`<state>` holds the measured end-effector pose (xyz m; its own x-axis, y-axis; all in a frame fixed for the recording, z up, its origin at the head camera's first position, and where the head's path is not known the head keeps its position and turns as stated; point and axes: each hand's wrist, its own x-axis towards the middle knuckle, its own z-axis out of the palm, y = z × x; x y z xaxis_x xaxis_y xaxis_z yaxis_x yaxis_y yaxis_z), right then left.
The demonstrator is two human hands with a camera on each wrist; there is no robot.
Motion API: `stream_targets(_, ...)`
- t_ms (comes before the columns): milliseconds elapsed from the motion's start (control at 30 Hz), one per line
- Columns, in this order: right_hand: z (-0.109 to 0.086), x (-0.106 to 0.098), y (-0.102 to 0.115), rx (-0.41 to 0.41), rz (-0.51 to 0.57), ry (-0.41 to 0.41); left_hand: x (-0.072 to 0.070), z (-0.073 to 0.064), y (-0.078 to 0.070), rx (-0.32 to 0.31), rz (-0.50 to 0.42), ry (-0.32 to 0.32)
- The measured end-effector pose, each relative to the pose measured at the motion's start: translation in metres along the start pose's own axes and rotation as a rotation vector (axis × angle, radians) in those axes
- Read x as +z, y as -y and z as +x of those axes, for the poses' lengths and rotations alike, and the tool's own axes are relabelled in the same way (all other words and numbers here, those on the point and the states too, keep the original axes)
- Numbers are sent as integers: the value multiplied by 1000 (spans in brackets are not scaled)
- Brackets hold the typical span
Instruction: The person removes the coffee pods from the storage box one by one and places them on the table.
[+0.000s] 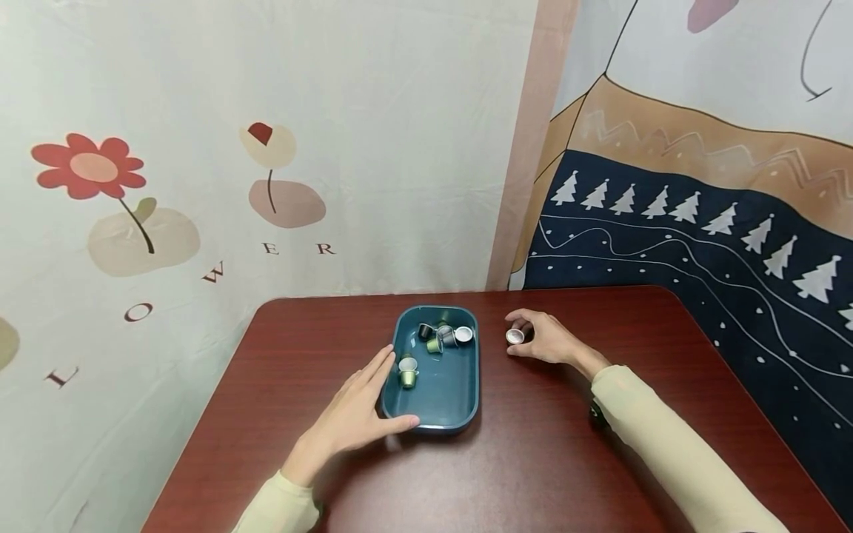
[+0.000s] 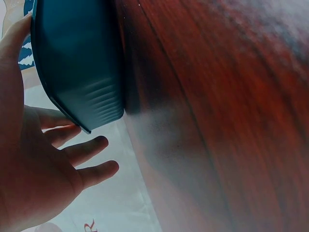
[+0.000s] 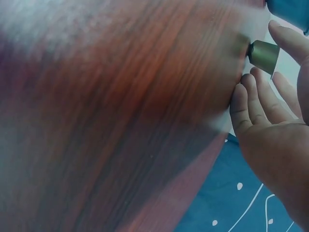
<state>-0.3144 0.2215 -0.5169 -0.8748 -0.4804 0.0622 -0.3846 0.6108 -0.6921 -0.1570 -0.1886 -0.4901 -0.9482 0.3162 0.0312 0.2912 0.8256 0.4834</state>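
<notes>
My left hand [image 1: 356,409] rests against a blue-green tray [image 1: 443,414], fingers along its left side and thumb at the near rim. In the left wrist view the fingertips [image 2: 72,129] meet the tray's rim. Inside lie several coffee capsules: a green one [image 1: 408,380] on the left, and a black one [image 1: 425,332] and a white-lidded one [image 1: 463,335] toward the far end. Right of the tray, my right hand [image 1: 548,338] spreads thumb and fingers around a green coffee capsule [image 3: 264,57] standing on the table, its pale lid upward.
The reddish-brown wooden table [image 1: 566,459] carries the tray near its far edge. Behind it hangs a pale curtain [image 1: 400,148] with flower prints, and at the right a dark blue cloth [image 1: 666,252] with white trees.
</notes>
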Motion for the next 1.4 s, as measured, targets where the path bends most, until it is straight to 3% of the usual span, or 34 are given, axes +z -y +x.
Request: stream_targets(1400, -21, -22, 6, 13, -80, 33, 1, 1, 1, 0, -7, -2)
